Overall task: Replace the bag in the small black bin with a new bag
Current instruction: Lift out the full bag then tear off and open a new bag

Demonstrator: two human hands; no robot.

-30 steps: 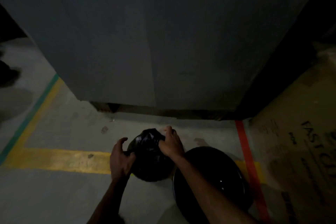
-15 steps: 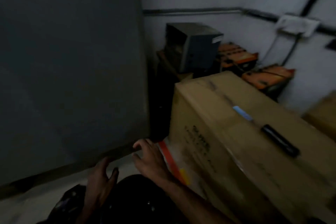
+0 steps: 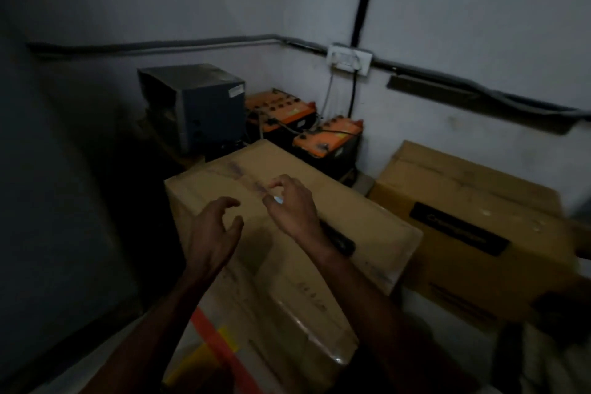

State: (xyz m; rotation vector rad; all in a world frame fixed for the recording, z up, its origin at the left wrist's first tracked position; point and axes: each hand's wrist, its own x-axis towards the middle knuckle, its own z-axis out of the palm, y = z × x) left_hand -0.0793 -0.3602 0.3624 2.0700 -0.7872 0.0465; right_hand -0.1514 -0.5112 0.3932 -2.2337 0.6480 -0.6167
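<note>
Both my hands hover over the top of a large cardboard box. My left hand is open, fingers curled apart, holding nothing. My right hand is also open, thumb and forefinger close together above a small pale-blue strip of tape on the box. A black rolled object, partly hidden under my right wrist, lies on the box top. The small black bin and the tied black bag are out of view.
A second cardboard box stands to the right. Behind are a grey metal unit, two orange-topped batteries, and a wall socket with cables. A dark panel is at the left. Red and yellow floor tape lies below.
My view swung from the floor, bag and bin up to the cardboard box. Both hands let go of the tied black bag and now reach over the box top.
</note>
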